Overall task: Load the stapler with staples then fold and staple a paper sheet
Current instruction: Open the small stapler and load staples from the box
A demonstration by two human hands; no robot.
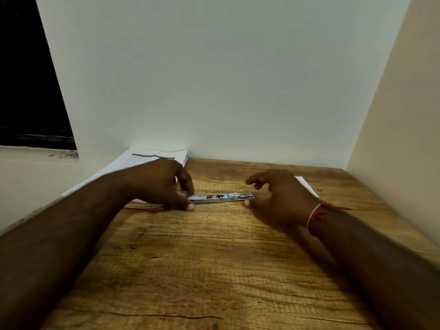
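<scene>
We see the left hand [162,184] pinching one end of the long opened silver metal stapler [220,197] on the brown wooden table [202,270]. The right hand [278,198] hovers at the other end, fingers loosely spread, holding nothing.

We sit at a wood-grain surface [214,270] set into a corner. A plain pale wall [214,79] rises behind it, a cream wall [400,110] closes the right, and a dark window [26,79] sits above a pale ledge [35,163] on the left.
</scene>
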